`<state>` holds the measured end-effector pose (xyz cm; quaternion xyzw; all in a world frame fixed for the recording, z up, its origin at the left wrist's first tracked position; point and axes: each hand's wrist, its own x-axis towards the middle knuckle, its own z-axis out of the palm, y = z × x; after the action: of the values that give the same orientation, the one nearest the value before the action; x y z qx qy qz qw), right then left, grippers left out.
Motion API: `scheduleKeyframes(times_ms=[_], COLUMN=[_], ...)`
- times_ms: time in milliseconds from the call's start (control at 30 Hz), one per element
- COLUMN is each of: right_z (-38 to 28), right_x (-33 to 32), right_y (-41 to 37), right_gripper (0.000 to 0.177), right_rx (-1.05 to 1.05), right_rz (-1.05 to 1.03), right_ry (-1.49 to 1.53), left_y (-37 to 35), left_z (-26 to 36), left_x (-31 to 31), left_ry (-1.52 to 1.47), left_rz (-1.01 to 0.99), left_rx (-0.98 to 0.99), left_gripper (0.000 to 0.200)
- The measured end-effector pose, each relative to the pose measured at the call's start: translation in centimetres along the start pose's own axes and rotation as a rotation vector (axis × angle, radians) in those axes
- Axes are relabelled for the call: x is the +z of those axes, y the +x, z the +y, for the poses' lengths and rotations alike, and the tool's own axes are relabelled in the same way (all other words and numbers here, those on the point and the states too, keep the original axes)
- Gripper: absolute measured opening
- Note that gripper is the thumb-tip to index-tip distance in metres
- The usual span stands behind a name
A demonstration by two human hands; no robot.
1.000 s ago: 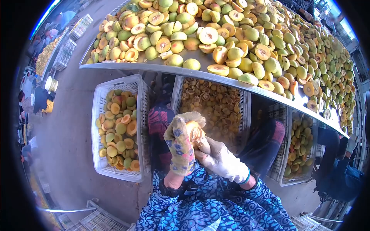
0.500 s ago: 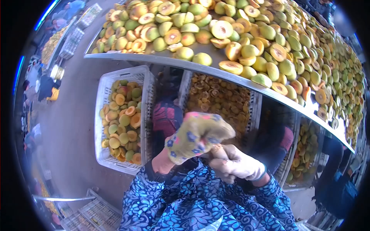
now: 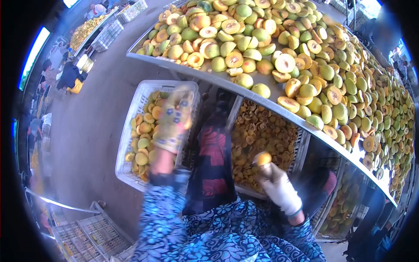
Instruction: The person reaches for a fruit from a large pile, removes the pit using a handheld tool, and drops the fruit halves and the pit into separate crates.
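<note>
While the white-gloved right hand point(image 3: 278, 188) hangs above the near right part of a pale slatted plastic crate point(image 3: 300, 149) of brownish-yellow scraps point(image 3: 262, 131), its fingers look clamped on a small round yellow-orange piece point(image 3: 262, 158). My feed blurs the left hand in a patterned yellowish glove point(image 3: 174, 120), over the right edge of a white plastic crate point(image 3: 123, 148) of yellow-green fruit halves point(image 3: 142, 146); I cannot tell whether its fingers grip anything. I judge this the crate-filling step; the next move calls for clearing that edge. Beyond, cut fruit point(image 3: 336, 81) heaps the metal table point(image 3: 276, 91).
</note>
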<state>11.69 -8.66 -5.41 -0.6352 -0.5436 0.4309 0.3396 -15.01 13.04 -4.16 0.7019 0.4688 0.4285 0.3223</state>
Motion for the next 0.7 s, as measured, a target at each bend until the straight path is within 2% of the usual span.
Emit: scheduleKeyframes(times_ms=[33, 67, 100, 133, 167, 200, 267, 300, 333, 367, 400, 433, 467, 500, 533, 567, 600, 667, 700], right_z=[0.4, 0.8, 1.7, 2.1, 1.8, 2.4, 6.2, 7.0, 5.7, 4.6, 4.1, 3.7, 3.6, 3.8, 4.2, 4.8, 5.2, 4.2, 3.9], right_x=[0.5, 0.8, 1.4, 2.1, 2.5, 3.3, 5.5, 5.5, 4.5, 3.8, 3.4, 3.0, 2.5, 2.1, 1.9, 1.9, 1.8, 0.9, 0.7], right_y=[-0.7, -1.3, -1.8, -2.2, -2.6, -2.7, -3.7, -3.4, -2.5, -1.9, -1.5, -0.9, -0.4, -0.3, -0.3, -0.4, -0.6, -0.4, -0.2], right_gripper=[0.025, 0.027, 0.029, 0.028, 0.026, 0.026, 0.031, 0.031, 0.033, 0.034, 0.034, 0.034, 0.034, 0.034, 0.034, 0.034, 0.035, 0.031, 0.03], right_rx=[0.019, 0.053, 0.114, 0.15, 0.143, 0.231, 0.173, 0.177, 0.24, 0.303, 0.304, 0.287, 0.269, 0.278, 0.28, 0.271, 0.264, 0.288, 0.263], right_rz=[0.014, 0.042, 0.041, 0.067, 0.08, -0.065, -0.294, -0.272, -0.299, -0.331, -0.314, -0.235, -0.159, -0.168, -0.159, -0.129, -0.105, -0.093, -0.014], right_ry=[-0.296, -0.596, -0.561, -0.472, -0.469, -0.53, -0.59, -0.59, -0.516, -0.44, -0.446, -0.437, -0.43, -0.423, -0.43, -0.376, -0.318, -0.25, -0.13], left_y=[0.5, 0.6, 1.4, 2.7, 4.1, 5.7, 8.1, 9.0, 9.9, 11.2, 12.5, 13.6, 14.2, 15.3, 15.8, 16.4, 16.4, 16.5, 16.1], left_z=[0.0, 0.3, 1.0, 1.7, 3.2, 5.0, 8.2, 9.4, 7.8, 7.8, 4.3, 8.9, 9.9, 7.1, 7.9, 7.2, 6.1, 5.9, 6.9], left_x=[-2.0, -4.3, -7.1, -9.0, -10.1, -9.5, -7.2, -5.1, -2.6, 1.0, 5.4, 8.9, 12.4, 16.8, 19.6, 22.2, 24.2, 25.8, 25.2], left_ry=[0.726, 0.858, 0.646, 0.76, 0.697, 0.68, 0.355, 0.089, -0.116, -0.08, 0.15, 0.434, 0.425, 0.448, 0.548, 0.675, 0.755, 0.704, 0.708], left_rz=[0.097, 0.076, -0.031, -0.124, -0.249, -0.259, -0.511, -0.654, -0.744, -0.795, -0.676, -0.663, -0.552, -0.323, -0.243, -0.191, -0.209, -0.069, -0.085], left_rx=[-0.021, -0.038, 0.066, 0.143, 0.05, 0.079, -0.144, -0.145, 0.009, -0.045, 0.24, 0.297, 0.324, 0.468, 0.478, 0.539, 0.588, 0.742, 0.744], left_gripper=[0.056, 0.052, 0.047, 0.041, 0.039, 0.039, 0.045, 0.045, 0.048, 0.08, 0.073, 0.063, 0.056, 0.058, 0.061, 0.066, 0.062, 0.05, 0.05])
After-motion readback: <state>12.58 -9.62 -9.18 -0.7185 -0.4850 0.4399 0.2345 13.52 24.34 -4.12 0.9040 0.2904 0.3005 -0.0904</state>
